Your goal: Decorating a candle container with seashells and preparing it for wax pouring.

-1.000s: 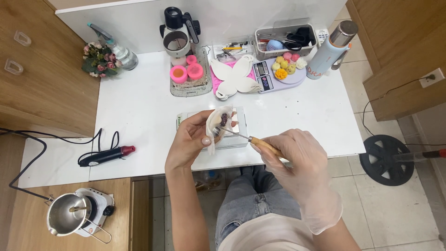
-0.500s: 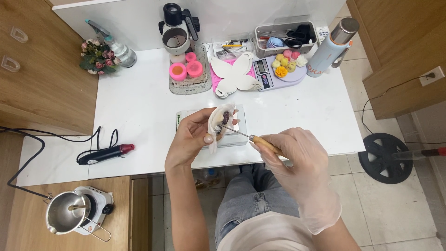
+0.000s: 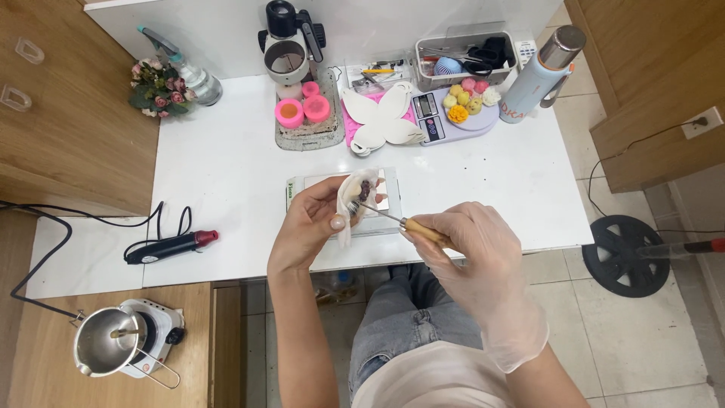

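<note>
White tabletop (image 3: 226, 174): left hand (image 3: 310, 223) is cupped around a white mold (image 3: 353, 198), and the gloved right hand (image 3: 472, 242) grips a wooden-handled tool (image 3: 400, 221) poking it.

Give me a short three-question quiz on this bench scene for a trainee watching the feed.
1. Which hand wears a clear glove?
2. True or false: the left hand holds the white mould above the table.
3. The wooden-handled tool has its metal tip at: A) the pink cups, B) the dark piece in the mould, C) the heat gun.

Key:
1. The right hand.
2. True.
3. B.
</note>
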